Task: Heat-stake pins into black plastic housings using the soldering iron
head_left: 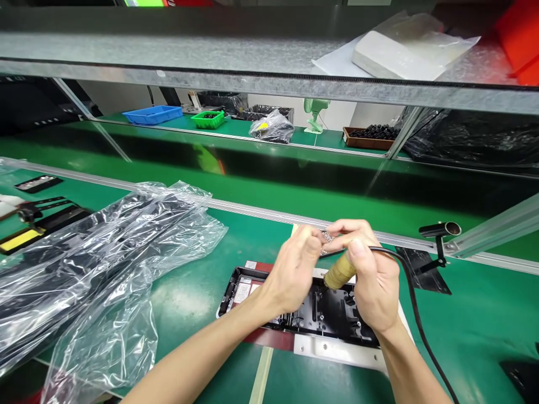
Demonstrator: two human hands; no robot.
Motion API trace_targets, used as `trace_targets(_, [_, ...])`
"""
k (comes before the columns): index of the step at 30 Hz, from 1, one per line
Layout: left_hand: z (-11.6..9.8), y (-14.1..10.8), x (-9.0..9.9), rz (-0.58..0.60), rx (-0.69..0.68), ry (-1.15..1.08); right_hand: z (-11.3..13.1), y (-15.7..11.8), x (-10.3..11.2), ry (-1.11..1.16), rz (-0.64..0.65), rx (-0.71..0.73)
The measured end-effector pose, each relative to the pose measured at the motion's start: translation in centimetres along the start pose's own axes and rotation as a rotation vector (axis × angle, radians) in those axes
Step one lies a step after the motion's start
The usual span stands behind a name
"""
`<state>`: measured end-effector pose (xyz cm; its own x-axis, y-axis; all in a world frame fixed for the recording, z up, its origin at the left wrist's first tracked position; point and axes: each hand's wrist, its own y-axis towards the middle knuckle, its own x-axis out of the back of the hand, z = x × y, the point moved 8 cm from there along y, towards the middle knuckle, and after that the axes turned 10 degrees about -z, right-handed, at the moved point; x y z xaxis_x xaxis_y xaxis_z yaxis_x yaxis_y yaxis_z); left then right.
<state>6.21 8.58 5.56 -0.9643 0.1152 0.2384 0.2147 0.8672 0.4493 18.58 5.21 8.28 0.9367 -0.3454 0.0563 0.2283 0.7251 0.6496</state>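
Well to the left of the black housing, a yellow strip is seen on a dark part; closer on that side, a clear plastic bag with long dark pieces in it is spread over the green bench; the housing itself is laid flat, open side up, with a dark red board showing around its left part and a white fixture around its right part; above the housing's middle, the left hand is held with thumb and fingers drawn together; whether anything small is pinched there cannot be told; just beyond the housing's far edge, small shiny metal pieces are partly hidden by the hands; over that edge, a yellow-wrapped tool is gripped, tilted, by the right hand, some of whose fingers are stretched toward the left hand; whether the housing is touched by the tool cannot be told; past the housing's right end, a black cable is trailed; farther right and beyond, a short black tube is mounted on a bracket.
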Motion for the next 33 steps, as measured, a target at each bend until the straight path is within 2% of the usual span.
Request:
trace_targets(2, [2.2, -1.1, 1.9, -0.082, 0.121, 0.061, -0.7, -0.5, -0.5, 0.121, 0.012, -0.096])
trace_targets(3, [3.1, -1.9, 2.4, -0.076, 0.164, 0.103, -1.2, -0.7, -0.7, 0.184, 0.015, -0.153])
trace_targets(6, [5.1, -4.2, 2.6, 0.051, 0.237, 0.223, -1.9, -1.2, -1.2, 0.328, -0.04, -0.269])
trace_targets(10, [6.4, -6.5, 1.5, 0.229, 0.252, 0.347, -1.6, -1.1, -1.3, 0.387, -0.146, -0.261])
trace_targets(14, [7.0, -7.6, 0.7, 0.339, 0.27, 0.398, -1.4, -1.0, -1.4, 0.381, -0.196, -0.273])
trace_targets(17, [7.1, -7.9, 0.6, 0.38, 0.293, 0.403, -1.3, -0.9, -1.3, 0.369, -0.232, -0.285])
trace_targets(24, [7.5, -8.2, 0.5, 0.433, 0.281, 0.395, -1.3, -1.1, -1.3, 0.36, -0.252, -0.311])
trace_targets(33, [8.3, -8.5, -0.1, 0.44, 0.204, 0.437, -1.0, -0.9, -1.6, 0.36, -0.236, -0.299])
